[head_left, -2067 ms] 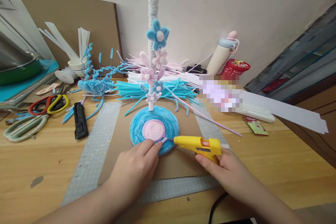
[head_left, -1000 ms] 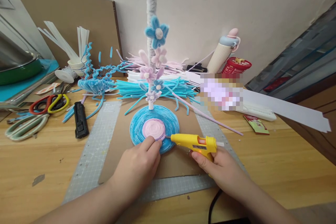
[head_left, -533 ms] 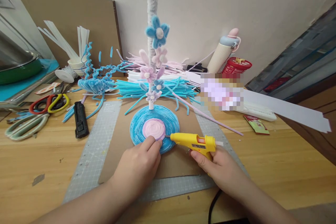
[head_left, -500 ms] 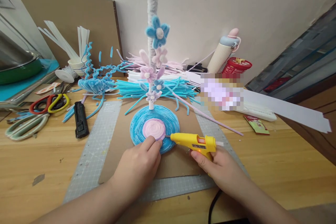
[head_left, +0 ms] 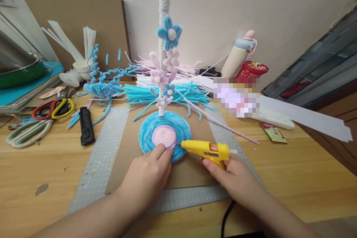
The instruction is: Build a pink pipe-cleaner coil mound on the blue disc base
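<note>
A round blue coiled base (head_left: 147, 134) with a pink coiled disc (head_left: 164, 136) in its middle lies on a brown board (head_left: 189, 173). A white fuzzy stem with blue and pink flowers (head_left: 164, 70) rises from its far edge. My left hand (head_left: 147, 176) has its fingers curled, a fingertip pressing the near edge of the pink disc. My right hand (head_left: 234, 180) grips a yellow glue gun (head_left: 206, 149), whose nozzle touches the right edge of the pink disc, close to my left fingertip.
A grey cutting mat (head_left: 103, 152) lies under the board. Scissors (head_left: 36, 119) and a black utility knife (head_left: 85, 126) lie at the left. Blue and pink pipe cleaners (head_left: 178, 93), a bottle (head_left: 237, 57), a red tub (head_left: 253, 70) and white paper strips (head_left: 306, 119) are behind.
The glue gun has moved left, bringing its nozzle against the pink disc's edge. My left hand has stayed pressed on the disc. The view has shifted slightly.
</note>
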`<state>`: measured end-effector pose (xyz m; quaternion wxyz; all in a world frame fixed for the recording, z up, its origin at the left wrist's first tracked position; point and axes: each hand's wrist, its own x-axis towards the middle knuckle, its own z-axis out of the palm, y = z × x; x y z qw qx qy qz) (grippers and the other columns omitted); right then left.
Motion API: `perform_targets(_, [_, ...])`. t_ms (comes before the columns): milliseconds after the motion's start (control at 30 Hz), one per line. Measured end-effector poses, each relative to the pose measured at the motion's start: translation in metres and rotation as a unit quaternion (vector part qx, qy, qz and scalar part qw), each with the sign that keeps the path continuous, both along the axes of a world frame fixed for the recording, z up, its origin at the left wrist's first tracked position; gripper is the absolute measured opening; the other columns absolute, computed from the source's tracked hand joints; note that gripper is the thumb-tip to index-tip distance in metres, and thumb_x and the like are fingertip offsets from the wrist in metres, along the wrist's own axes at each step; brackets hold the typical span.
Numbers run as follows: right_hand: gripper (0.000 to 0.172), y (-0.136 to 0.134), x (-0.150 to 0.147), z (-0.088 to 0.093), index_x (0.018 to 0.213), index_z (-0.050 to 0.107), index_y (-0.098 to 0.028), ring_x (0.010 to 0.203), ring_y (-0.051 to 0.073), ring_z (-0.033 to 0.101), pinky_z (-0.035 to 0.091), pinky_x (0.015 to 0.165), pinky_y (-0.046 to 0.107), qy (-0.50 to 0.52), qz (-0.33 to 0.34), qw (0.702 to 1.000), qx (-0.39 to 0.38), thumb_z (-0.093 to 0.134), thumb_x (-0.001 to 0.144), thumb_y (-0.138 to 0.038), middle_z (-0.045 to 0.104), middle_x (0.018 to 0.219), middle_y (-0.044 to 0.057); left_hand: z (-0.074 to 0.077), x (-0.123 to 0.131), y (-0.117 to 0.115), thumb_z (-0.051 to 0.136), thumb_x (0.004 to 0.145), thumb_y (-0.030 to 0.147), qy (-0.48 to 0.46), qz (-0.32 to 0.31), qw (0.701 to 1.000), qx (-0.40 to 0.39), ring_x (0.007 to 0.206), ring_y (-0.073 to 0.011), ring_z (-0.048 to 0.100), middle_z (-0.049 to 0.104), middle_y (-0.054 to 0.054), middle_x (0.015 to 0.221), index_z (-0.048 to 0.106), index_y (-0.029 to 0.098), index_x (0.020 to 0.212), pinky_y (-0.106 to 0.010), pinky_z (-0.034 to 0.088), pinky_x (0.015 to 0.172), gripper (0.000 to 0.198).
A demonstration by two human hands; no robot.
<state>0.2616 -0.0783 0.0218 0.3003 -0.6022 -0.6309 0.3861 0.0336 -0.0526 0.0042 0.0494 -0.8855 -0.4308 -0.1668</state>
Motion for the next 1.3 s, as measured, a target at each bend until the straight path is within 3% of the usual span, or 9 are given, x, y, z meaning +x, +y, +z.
perform_targets(167, [0.033,0.003,-0.001,0.002,0.113,0.068,-0.026,0.081,0.024,0.068,0.055,0.082,0.040,-0.006,0.000,1.000,0.000,0.055,0.086,-0.041,0.074,0.090,0.005,-0.001,-0.001,0.000,0.045,0.087,0.011,0.006,0.002,1.000,0.009,0.052,-0.0143,0.058,0.066,-0.001,0.084,0.062,0.020,0.100,-0.027,0.035,0.038,0.024])
perform_targets(367, [0.034,0.004,-0.004,0.007,0.116,0.065,-0.026,0.083,0.022,0.067,0.054,0.084,0.039,-0.008,0.018,1.000,-0.009,0.052,0.088,-0.040,0.072,0.090,0.004,0.004,-0.001,-0.002,0.047,0.086,0.013,0.035,0.013,0.999,-0.008,0.054,-0.0162,0.061,0.067,0.000,0.088,0.062,0.022,0.105,-0.027,0.037,0.038,0.026])
perform_targets(467, [0.034,0.005,-0.004,0.009,0.117,0.065,-0.026,0.080,0.022,0.066,0.055,0.083,0.039,-0.014,0.019,1.000,-0.009,0.052,0.088,-0.038,0.072,0.086,0.003,0.011,-0.006,-0.002,0.046,0.084,0.009,0.072,0.007,0.996,-0.049,0.055,-0.0151,0.062,0.066,-0.003,0.099,0.058,0.021,0.116,-0.026,0.040,0.040,0.037])
perform_targets(567, [0.032,0.005,-0.003,0.011,0.115,0.066,-0.026,0.085,0.022,0.067,0.054,0.084,0.038,-0.011,0.027,0.999,-0.014,0.053,0.087,-0.036,0.073,0.095,0.003,0.021,-0.014,0.001,0.045,0.080,0.002,0.102,-0.027,0.992,-0.067,0.058,-0.0138,0.063,0.066,-0.003,0.100,0.053,0.022,0.125,-0.023,0.041,0.042,0.050])
perform_targets(667, [0.032,0.005,-0.002,0.012,0.116,0.066,-0.026,0.088,0.022,0.067,0.054,0.086,0.039,-0.009,0.033,0.999,-0.018,0.053,0.088,-0.035,0.072,0.102,0.004,0.031,-0.024,0.007,0.045,0.076,-0.002,0.111,-0.085,0.989,-0.054,0.058,-0.0136,0.062,0.068,-0.001,0.092,0.058,0.024,0.119,-0.022,0.040,0.044,0.051])
perform_targets(800, [0.032,0.005,-0.002,0.012,0.116,0.065,-0.026,0.088,0.022,0.067,0.053,0.086,0.040,-0.004,0.027,0.999,-0.017,0.054,0.088,-0.035,0.072,0.105,0.004,0.038,-0.034,0.014,0.048,0.073,-0.002,0.144,-0.099,0.984,-0.017,0.055,-0.0144,0.060,0.069,0.001,0.086,0.063,0.025,0.111,-0.024,0.039,0.046,0.049])
perform_targets(967, [0.032,0.003,-0.002,0.011,0.115,0.066,-0.025,0.089,0.023,0.066,0.052,0.085,0.039,-0.014,0.025,0.999,-0.028,0.053,0.088,-0.037,0.072,0.103,0.005,0.033,-0.046,0.025,0.045,0.079,0.000,0.107,-0.143,0.984,0.003,0.075,-0.0177,0.064,0.070,-0.001,0.093,0.063,0.025,0.113,-0.031,0.047,0.071,0.046])
perform_targets(1167, [0.033,0.004,-0.001,0.011,0.115,0.065,-0.026,0.082,0.022,0.065,0.053,0.080,0.037,-0.032,0.018,0.999,-0.035,0.051,0.089,-0.040,0.071,0.093,0.004,0.031,-0.053,0.035,0.046,0.087,0.006,0.047,-0.134,0.990,-0.023,0.084,-0.0177,0.060,0.068,0.000,0.091,0.067,0.031,0.107,-0.034,0.041,0.080,0.039])
perform_targets(1300, [0.034,0.005,-0.003,0.012,0.115,0.065,-0.026,0.082,0.022,0.065,0.053,0.080,0.038,-0.025,0.021,0.999,-0.035,0.051,0.088,-0.041,0.071,0.091,0.004,0.033,-0.051,0.036,0.049,0.086,0.006,0.043,-0.134,0.989,-0.037,0.085,-0.0192,0.058,0.067,0.000,0.090,0.068,0.032,0.104,-0.034,0.040,0.077,0.036])
